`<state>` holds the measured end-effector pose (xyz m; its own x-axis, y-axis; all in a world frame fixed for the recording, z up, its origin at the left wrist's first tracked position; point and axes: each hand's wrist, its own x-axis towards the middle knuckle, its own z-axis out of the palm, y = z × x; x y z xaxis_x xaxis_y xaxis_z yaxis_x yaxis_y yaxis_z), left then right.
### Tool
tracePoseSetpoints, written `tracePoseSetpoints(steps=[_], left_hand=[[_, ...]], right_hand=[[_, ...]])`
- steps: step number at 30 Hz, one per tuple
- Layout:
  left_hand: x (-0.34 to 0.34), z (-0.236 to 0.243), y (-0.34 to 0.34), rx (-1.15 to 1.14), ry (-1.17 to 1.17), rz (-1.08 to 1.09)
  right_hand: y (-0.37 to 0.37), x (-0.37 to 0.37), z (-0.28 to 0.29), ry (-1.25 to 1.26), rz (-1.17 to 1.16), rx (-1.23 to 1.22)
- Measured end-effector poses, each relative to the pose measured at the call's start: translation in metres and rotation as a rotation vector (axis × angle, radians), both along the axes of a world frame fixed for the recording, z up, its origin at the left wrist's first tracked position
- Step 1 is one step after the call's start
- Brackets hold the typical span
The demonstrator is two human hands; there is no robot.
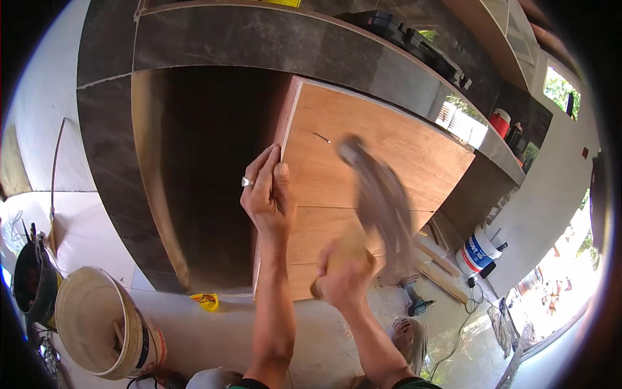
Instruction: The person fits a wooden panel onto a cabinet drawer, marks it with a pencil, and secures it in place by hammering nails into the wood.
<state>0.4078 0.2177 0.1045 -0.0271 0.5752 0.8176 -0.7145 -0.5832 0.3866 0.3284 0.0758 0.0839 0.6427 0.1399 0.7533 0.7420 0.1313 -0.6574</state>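
My left hand [267, 193] presses against the left edge of a brown wooden panel [389, 152] that stands under a dark tiled counter; a ring shows on one finger. My right hand [345, 275] grips the wooden handle of a hammer [382, 201], which is blurred with motion and points up toward the panel. A small nail [322, 137] sticks out of the panel above and left of the hammer's head. To the left of the panel the cabinet opening [214, 175] is dark.
A cream bucket [107, 324] and a dark bucket of tools [32, 282] stand at lower left. A yellow packet [206, 301] lies on the floor. At lower right are wood strips [444, 272], a drill [414, 301], a white-and-blue bucket [476, 249] and a cord.
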Motion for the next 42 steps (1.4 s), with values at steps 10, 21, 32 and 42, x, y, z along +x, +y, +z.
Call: tracePoseSetpoints(steps=[10,21,32,42], left_hand=[[0.002,-0.005,-0.009,0.093,-0.023,0.018],[-0.006,-0.01,-0.011,0.018,0.11,-0.01],[0.001,-0.011,-0.015,0.002,0.088,0.086],[-0.004,-0.013,-0.015,-0.028,0.123,0.061]], right_hand=[[-0.013,0.003,-0.026,-0.388,0.347,0.079],[0.003,-0.015,-0.018,-0.024,0.086,-0.017],[0.011,-0.01,-0.022,-0.084,0.167,0.07],[0.013,0.0,-0.02,0.05,0.258,0.181]])
